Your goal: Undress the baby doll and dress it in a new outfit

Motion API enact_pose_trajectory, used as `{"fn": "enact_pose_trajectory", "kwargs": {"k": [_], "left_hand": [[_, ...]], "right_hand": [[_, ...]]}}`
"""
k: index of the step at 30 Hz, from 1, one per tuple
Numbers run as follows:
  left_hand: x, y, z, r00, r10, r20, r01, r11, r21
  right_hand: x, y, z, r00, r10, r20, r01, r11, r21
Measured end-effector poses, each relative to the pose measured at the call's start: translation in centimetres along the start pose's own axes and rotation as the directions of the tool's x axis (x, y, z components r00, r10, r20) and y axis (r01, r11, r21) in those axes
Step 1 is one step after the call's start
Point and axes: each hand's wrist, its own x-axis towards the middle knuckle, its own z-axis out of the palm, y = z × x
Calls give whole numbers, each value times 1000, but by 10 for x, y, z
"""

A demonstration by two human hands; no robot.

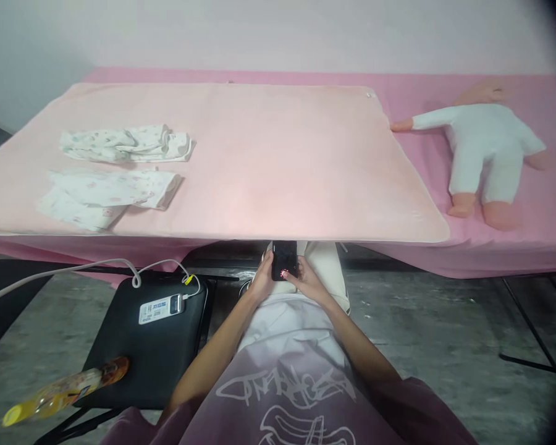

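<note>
Low in front of my lap, just below the table's front edge, I hold a black phone (285, 258) with a red-ringed spot lit on its screen. My left hand (262, 278) grips its left side. My right hand (309, 281) holds the right side, the thumb lying on the screen near the red spot. On the pink mat (278, 161) beyond, a folded white patterned cloth (125, 143) lies at the left. A second white patterned cloth (111, 194), looser and partly folded, lies nearer the front edge.
A baby doll in a white suit (486, 145) lies on the pink table cover (426, 105) at the right. Left of me, a black stool (143, 352) carries a power bank (161, 309) with a white cable (106, 262) and a bottle of yellow drink (65, 392).
</note>
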Motion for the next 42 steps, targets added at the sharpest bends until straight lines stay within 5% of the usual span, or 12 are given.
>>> {"fn": "enact_pose_trajectory", "kwargs": {"k": [7, 22, 31, 36, 42], "left_hand": [[20, 3, 5, 990, -40, 133, 50, 996, -72], [16, -4, -2, 979, -39, 199, 53, 996, -67], [-17, -3, -2, 977, -69, 201, 76, 997, -29], [-45, -4, -16, 975, -124, 184, 135, 990, -47], [-52, -3, -18, 976, -93, 196, 112, 990, -89]], "right_hand": [[4, -4, -22, 946, -245, -211, 212, 963, -168], [15, 10, -6, 949, -254, -185, 233, 964, -128], [-9, 13, -2, 987, -141, -80, 147, 986, 74], [-25, 17, 6, 992, -113, 59, 108, 991, 82], [-27, 19, 9, 985, -126, 116, 118, 990, 75]]}}
